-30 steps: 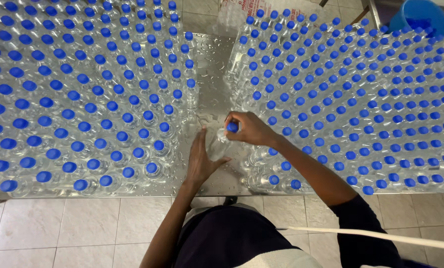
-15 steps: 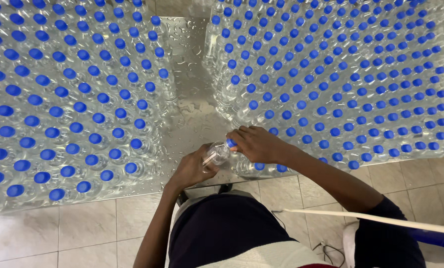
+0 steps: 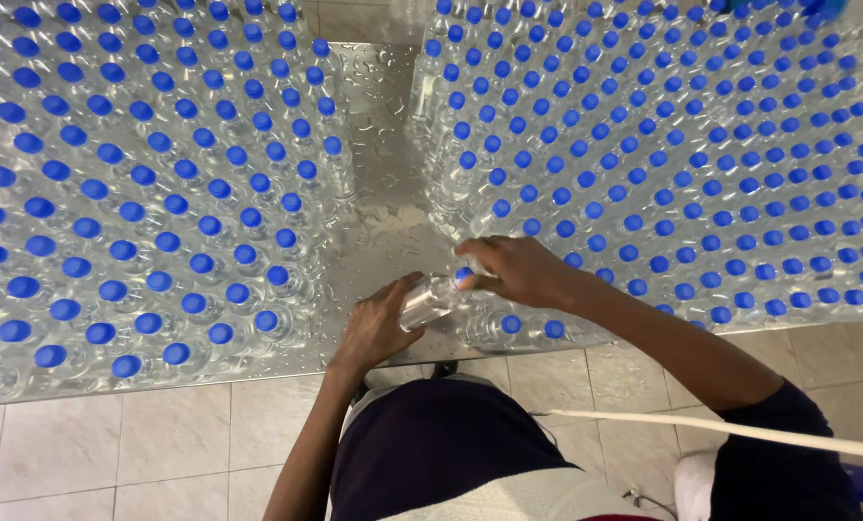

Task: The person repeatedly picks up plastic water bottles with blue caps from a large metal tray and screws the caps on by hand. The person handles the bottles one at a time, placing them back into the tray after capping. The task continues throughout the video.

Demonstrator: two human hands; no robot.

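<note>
Right at the near edge of the wet metal table (image 3: 378, 92), both hands are working on one clear plastic water bottle (image 3: 433, 297). It is lying tilted, its blue cap (image 3: 463, 275) pointing away from the person and its base toward the left hand (image 3: 378, 326). That hand's grip is closing around the bottle's lower body, fingers wrapped against the clear plastic. The right hand (image 3: 518, 270) is clamping its fingers over the capped end, covering most of the cap. The bottle is sitting in the bare, droplet-covered lane of the table, between two dense blocks of upright bottles: the left block of blue-capped bottles (image 3: 142, 183) and the right block of blue-capped bottles (image 3: 672, 154). A thin white cord (image 3: 721, 431) is crossing over the person's right sleeve, above the tiled floor (image 3: 113, 449).
</note>
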